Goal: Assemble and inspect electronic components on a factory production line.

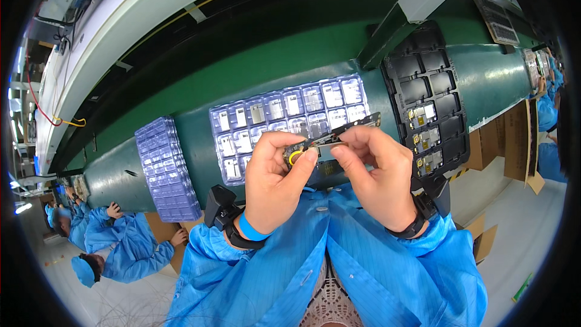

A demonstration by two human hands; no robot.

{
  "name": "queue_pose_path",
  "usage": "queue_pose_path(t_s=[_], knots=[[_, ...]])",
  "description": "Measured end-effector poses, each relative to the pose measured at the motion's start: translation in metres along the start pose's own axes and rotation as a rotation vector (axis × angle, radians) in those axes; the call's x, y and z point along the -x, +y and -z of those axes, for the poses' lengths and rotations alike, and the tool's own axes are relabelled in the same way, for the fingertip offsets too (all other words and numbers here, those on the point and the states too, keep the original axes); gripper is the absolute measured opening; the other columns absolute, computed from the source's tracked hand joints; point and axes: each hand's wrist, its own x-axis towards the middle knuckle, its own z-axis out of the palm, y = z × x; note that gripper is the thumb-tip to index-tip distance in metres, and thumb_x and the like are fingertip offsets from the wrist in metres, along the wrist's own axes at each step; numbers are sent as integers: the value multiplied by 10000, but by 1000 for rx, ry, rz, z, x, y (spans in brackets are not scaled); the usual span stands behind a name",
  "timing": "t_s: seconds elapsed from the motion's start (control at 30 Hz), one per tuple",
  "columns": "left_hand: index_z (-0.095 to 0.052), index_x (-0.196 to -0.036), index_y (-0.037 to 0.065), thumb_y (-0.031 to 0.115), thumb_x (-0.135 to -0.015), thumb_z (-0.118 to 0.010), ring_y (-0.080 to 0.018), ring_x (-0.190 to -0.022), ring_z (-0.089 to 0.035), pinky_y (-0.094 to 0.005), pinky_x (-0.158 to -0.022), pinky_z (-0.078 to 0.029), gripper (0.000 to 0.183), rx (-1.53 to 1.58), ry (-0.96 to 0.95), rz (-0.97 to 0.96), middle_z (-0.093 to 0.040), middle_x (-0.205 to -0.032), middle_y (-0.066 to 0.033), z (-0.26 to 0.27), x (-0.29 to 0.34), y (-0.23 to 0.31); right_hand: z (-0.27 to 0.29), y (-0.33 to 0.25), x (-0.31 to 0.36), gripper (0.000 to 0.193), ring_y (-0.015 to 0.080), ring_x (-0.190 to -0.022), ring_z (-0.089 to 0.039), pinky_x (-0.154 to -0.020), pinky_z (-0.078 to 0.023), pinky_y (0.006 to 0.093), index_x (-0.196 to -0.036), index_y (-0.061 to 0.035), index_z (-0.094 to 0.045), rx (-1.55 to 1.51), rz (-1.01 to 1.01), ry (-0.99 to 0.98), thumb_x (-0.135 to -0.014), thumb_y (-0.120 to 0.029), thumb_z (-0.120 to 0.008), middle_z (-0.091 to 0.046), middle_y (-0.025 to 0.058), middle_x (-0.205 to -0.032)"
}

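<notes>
A thin dark circuit board (367, 122) with a yellow ring near its left end is held up in front of my chest. My left hand (273, 169) is closed on the ringed end, thumb on top. At the board's middle and right part, my right hand (382, 166) is closed with thumb and forefinger pinching its edge; a small silvery piece shows between the two hands, but whether it is separate I cannot tell. Just beyond lies a clear plastic tray (213, 122) with silvery metal pieces in its pockets, partly hidden by my hands.
To the right, a black tray (463, 139) holds several boards with yellow rings in its near pockets. A stack of clear trays (169, 175) stands at left on the green bench (115, 172). A metal post (387, 36) rises behind. Co-workers sit left and far right; cardboard boxes (517, 139) stand at right.
</notes>
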Motion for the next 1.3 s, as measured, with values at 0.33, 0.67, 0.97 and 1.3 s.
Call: queue_pose_path(t_s=[0.33, 0.67, 0.97, 1.3], knots=[[-421, -989, 8, -38, -821, -535, -45, -719, -478, -184, -590, -386, 208, 10, 14, -9, -529, -833, -38, -3, 2, 0, 8, -3, -2, 149, 119, -621, -571, -502, -471, 209, -829, 11, -614, 128, 102, 12, -690, 46, -657, -561, 74, -759], [-420, -995, 4, -34, -822, -538, -49, -735, -487, -187, -611, -402, 214, 11, 6, -22, -535, -845, -46, -6, 2, 0, 7, -1, -2, 130, 125, -495, -508, -444, -416, 246, -798, -20, -601, 124, 94, 65, -687, 6, -663, -521, 53, -688], [-419, -989, 1, -36, -823, -528, -57, -741, -500, -197, -615, -409, 201, 0, 10, -23, -541, -847, -53, -5, 2, 1, 20, -3, -8, 355, 88, -684, -501, -549, -441, 194, -940, -16, -544, 485, 195, 97, -633, -22, -724, -438, 80, -918], [-419, -977, 13, -17, -826, -529, -72, -744, -531, -203, -654, -432, 189, -7, 20, -12, -572, -844, -70, -6, 0, 0, 17, -3, -8, 247, 117, -718, -574, -656, -457, 229, -867, -28, -577, -139, -153, 28, -656, -6, -705, -462, 95, -1002]])
